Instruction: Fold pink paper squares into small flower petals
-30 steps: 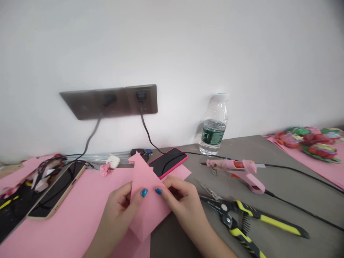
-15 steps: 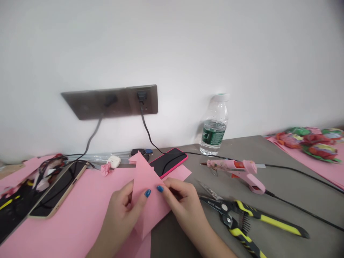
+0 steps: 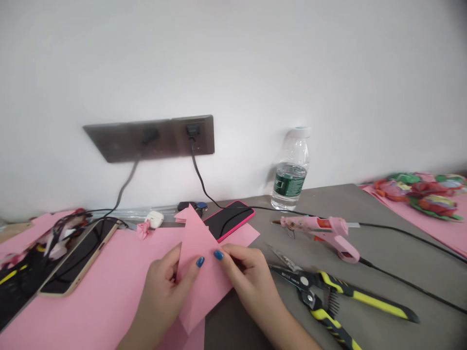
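Observation:
A folded piece of pink paper, pointed at its top, is held up between my two hands. My left hand pinches its left side, with the thumb lying on the front face. At the right edge, my right hand grips the paper between thumb and fingers. Under and behind it lie larger pink sheets on the grey table. A phone with a pink case rests just behind the folded paper.
On the right are a pink glue gun with its cable, black-and-yellow pliers and a water bottle. Another phone, a white earphone case and tangled cords lie left. Colourful paper flowers sit at the far right.
The lower tip of the folded paper has swung slightly down and left. Both hands keep their hold, nearly in place.

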Demonstrator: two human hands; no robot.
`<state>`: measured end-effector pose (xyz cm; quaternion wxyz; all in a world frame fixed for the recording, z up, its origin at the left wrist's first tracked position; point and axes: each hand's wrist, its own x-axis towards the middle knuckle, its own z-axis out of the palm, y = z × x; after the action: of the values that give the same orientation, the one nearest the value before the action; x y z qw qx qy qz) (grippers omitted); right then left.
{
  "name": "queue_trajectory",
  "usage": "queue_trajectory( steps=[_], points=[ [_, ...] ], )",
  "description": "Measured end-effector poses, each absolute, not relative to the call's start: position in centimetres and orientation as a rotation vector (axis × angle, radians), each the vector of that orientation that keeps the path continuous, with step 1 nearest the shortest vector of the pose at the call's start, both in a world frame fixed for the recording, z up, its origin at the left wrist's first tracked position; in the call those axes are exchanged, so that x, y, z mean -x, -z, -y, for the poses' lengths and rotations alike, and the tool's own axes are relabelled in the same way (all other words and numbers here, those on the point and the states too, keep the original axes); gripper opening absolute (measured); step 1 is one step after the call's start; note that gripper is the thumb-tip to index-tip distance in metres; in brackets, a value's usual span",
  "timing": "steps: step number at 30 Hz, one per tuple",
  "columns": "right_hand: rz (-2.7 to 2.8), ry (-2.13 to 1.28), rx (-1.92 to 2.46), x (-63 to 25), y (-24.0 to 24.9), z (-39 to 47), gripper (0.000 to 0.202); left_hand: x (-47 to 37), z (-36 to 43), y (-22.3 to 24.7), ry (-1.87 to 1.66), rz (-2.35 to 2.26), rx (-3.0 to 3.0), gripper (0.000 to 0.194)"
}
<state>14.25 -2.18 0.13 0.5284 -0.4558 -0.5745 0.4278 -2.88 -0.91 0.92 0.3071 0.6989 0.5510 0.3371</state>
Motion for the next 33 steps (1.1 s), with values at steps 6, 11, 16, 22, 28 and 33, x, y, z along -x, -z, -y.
queue_trajectory(
  steps=[6,11,16,22,28,33],
  points=[
    [1.390,-0.955,1.091,-14.3,-0.3,2.2,0.039,2.6,1.2,-1.4,-0.920,-1.469,-1.809,0.034],
    [1.329,-0.924,1.086,-14.1,-0.5,2.2,0.026,2.2,1.6,-1.8,-0.966,-1.499,-1.796,0.036],
    [1.114,-0.990,1.080,-14.0,-0.5,2.2,0.015,1.1,2.3,-2.1,-1.017,-1.458,-1.666,0.034],
    [1.071,-1.042,1.104,-14.3,-0.6,2.1,0.013,0.4,3.1,-2.0,-0.964,-1.370,-1.471,0.039],
    [1.039,-1.104,1.074,-14.3,-1.0,2.2,0.009,0.6,3.0,-2.1,-0.939,-1.356,-1.510,0.044],
    [1.017,-1.139,1.085,-14.2,-0.9,2.1,0.012,0.6,3.0,-2.3,-0.972,-1.406,-1.605,0.045]
  ],
)
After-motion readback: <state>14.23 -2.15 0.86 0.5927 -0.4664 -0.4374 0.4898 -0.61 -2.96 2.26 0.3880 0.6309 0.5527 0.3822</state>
